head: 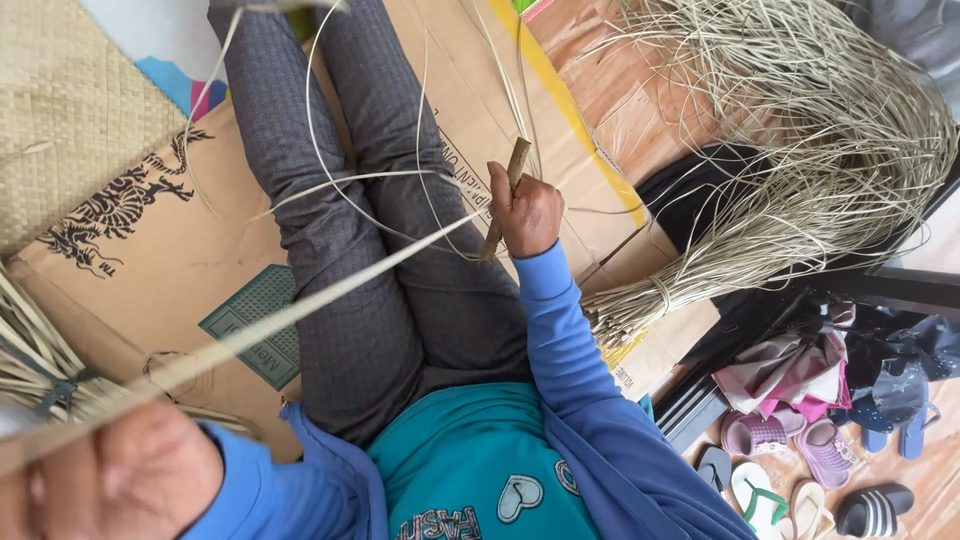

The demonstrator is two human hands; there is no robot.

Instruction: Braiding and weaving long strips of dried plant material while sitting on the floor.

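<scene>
I sit on flattened cardboard with my legs in grey trousers stretched out. My right hand (528, 212) is closed around a short brown wooden stick (505, 196), held upright over my right leg. A long pale reed strip (300, 303) runs taut from that stick diagonally down to my left hand (110, 478), which grips its near end close to the camera at the lower left. Thin curled reed strands (360, 178) loop loosely over my knees.
A large bundle of pale reeds (800, 140), tied near its base, fans out at the right. A woven mat (60, 110) lies upper left, more tied reeds (30, 370) at the left edge. Sandals (800, 470) and clothes (790, 370) crowd the lower right.
</scene>
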